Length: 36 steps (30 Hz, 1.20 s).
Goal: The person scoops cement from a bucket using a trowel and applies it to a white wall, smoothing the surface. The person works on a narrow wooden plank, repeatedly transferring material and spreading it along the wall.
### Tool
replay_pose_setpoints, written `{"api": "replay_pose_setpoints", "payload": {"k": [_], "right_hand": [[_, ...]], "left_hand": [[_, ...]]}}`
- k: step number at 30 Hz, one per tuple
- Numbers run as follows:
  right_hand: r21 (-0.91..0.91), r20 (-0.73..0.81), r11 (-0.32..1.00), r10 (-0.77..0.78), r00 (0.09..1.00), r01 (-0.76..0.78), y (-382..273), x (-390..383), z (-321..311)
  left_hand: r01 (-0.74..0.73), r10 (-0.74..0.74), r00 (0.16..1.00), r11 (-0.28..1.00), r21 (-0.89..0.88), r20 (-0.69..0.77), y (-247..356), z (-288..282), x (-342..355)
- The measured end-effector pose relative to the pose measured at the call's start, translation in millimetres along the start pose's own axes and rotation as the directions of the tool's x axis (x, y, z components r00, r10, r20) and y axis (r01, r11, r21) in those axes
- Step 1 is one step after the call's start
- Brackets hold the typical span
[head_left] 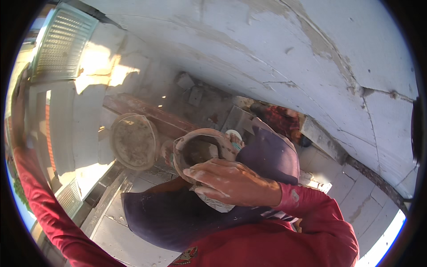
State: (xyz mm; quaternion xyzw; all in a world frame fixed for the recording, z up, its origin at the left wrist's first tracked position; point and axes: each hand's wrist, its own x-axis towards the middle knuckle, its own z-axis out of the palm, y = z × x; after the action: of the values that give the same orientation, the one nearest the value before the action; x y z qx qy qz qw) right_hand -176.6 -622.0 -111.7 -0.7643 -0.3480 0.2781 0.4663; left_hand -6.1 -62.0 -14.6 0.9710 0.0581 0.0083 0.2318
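Note:
A round, mortar-smeared bucket [181,156] stands between my knees, with a greyish lump inside. Dusty and pale with powder, my right hand [235,180] lies over its near rim. The fingers reach over the inside, the thumb stays on the near side, and they appear closed on the rim; the palm hides part of the bucket. A crumpled whitish thing [215,205] shows below the hand. At the far left, my left arm stretches up along the wall's edge. My left hand [20,109] is dark and bent by the lens, so its fingers cannot be made out.
A second round container [134,140] with a dusty surface stands left of the bucket. Behind both runs a reddish beam [151,115]. A pale block wall [284,58] rises ahead and right. Another person [284,118] in checked clothing is lower down. A louvred panel [64,42] is upper left.

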Motion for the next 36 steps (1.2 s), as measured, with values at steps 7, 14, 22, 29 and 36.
{"api": "replay_pose_setpoints", "payload": {"k": [7, 14, 22, 29, 36], "right_hand": [[0.023, 0.007, 0.993, -0.119, 0.993, 0.119, 22, -6, -49], [0.100, 0.092, 0.986, -0.140, 0.986, 0.130, 35, -26, -65], [-0.144, 0.129, 0.974, -0.155, 0.980, 0.173, 52, 21, -77], [-0.100, 0.126, 0.911, -0.387, 0.913, 0.400, 64, 74, -58], [-0.099, 0.210, 0.871, -0.454, 0.866, 0.481, 41, 19, -62]], "left_hand": [[0.165, -0.166, 0.984, 0.986, -0.009, -0.059, 24, -16, -5], [0.173, -0.172, 0.985, 0.984, 0.039, -0.031, 41, -15, 15], [0.219, -0.192, 0.969, 0.960, 0.177, -0.158, 51, -11, -6], [0.180, -0.180, 0.984, 0.979, 0.095, -0.003, 49, -6, 2], [0.174, -0.175, 0.983, 0.984, -0.026, -0.054, 38, 2, -7]]}}
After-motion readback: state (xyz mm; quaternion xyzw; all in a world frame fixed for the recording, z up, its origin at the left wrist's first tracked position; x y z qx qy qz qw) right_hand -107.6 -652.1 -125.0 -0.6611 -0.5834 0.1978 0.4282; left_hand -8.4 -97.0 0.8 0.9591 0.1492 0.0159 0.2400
